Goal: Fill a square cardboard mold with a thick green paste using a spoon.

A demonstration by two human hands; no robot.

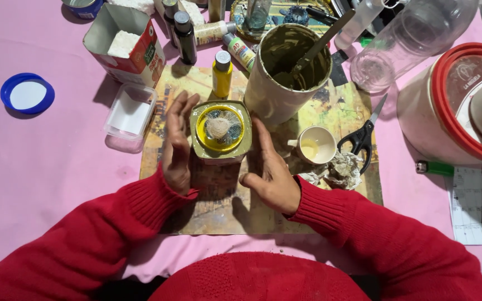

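Observation:
A square olive-green container (pixel 220 153) with a yellow ring and a pale, fuzzy ball in its top stands on a paint-stained board (pixel 341 114). My left hand (pixel 177 142) lies flat against its left side, fingers together and pointing away. On its right side my right hand (pixel 271 170) presses with an open palm. Both sleeves are red. The container is held between the two palms.
Behind the container stand a large olive-coated can (pixel 285 72) with a stick in it, a yellow paint bottle (pixel 222 73), dark bottles and an open carton (pixel 126 44). A small cream cup (pixel 316 145), black scissors (pixel 364 136), crumpled paper, a red-rimmed tub (pixel 453 106), a clear plastic box (pixel 129 117) and a blue lid (pixel 27 95) lie around.

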